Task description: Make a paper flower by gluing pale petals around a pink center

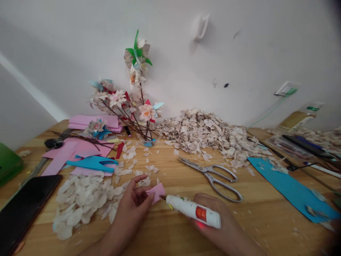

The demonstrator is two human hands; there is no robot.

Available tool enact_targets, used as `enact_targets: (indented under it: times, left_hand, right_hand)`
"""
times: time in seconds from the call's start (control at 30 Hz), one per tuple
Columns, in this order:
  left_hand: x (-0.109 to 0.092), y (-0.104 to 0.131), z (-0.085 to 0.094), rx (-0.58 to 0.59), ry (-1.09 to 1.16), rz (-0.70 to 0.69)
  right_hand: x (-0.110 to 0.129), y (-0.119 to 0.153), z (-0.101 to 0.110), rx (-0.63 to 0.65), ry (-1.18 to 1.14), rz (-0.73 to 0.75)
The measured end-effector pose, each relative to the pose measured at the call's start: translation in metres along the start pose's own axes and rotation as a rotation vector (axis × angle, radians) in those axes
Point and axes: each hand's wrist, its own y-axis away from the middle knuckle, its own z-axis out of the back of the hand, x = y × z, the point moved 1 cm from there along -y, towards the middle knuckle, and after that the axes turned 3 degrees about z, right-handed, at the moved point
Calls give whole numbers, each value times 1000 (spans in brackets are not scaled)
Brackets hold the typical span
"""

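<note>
Pink paper (157,193), a small cut piece, is held over the near middle of the table (165,236), pinched between the thumb and fingers of the left hand (133,203). The right hand (223,211) grips a white glue gun (186,208), its dark nozzle (163,197) right at the paper's right edge; whether tip and paper touch or are just apart, I cannot tell.

To lay glue well here, I would steady both wrists, bring the tip lightly to the paper, and squeeze out a thin, even line instead of a blob. The left thumb lies near the nozzle, so gripping further back on the paper would be safer. Hot glue probably sets fast, so a short bead seems wiser than a long one. Paper this small may flex under the nozzle, so little pressure is best.

The glue gun's long axis runs mostly sideways, slanting somewhat: nozzle to the left and a little away from the person, rear end to the right and nearer. Its red switch (201,214) shows near the rear. The paper's free edge faces right, towards the nozzle; its long axis is hard to judge, because the fingers cover part of it. Scissors (206,171) lie beyond the glue gun, blades pointing left and away.
</note>
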Motion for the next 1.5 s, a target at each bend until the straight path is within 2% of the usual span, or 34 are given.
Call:
enact_targets:
  times: [0.23,0.6,0.9,1.07,1.5]
  left_hand:
    - [11,0,2,53,-79,-44]
    - [1,0,1,-5,-9,-14]
    - [5,2,-1,70,-120,-33]
    - [3,4,-1,43,-122,-42]
    - [6,-2,2,1,8,-45]
  right_hand:
    - [-1,0,-2,-18,9,-23]
    - [-1,0,0,26,56,9]
    - [-2,-1,-1,-49,20,-8]
    - [-2,0,-3,-47,11,-43]
    - [-4,1,0,-14,18,15]
